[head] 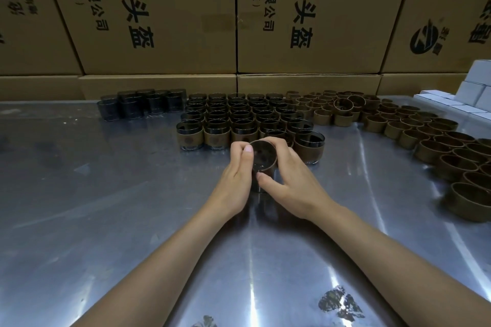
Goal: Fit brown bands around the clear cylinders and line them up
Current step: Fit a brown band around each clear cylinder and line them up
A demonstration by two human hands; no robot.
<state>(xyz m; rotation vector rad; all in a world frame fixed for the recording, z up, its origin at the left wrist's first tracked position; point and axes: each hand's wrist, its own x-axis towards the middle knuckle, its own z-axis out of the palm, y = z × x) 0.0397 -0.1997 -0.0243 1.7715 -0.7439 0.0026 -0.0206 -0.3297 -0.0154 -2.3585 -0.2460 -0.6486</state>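
Just below the frame's centre, the left hand (237, 175) and right hand (285, 178) close on one clear cylinder (263, 158), fingers curled round its rim and a brown band (265, 167) on its wall; its base is near the steel tabletop (106, 207), though contact cannot be told. Directly above stands a block of banded cylinders (233, 119), five or six across and about six rows deep; one more banded cylinder (309, 147) sits just right of the hands. At upper left are roughly ten bare cylinders (143, 103). Dozens of loose bands (398, 127), too many to count, sweep along the right side. Cardboard boxes (159, 21) wall the top; white boxes (475, 87) stack at far right.
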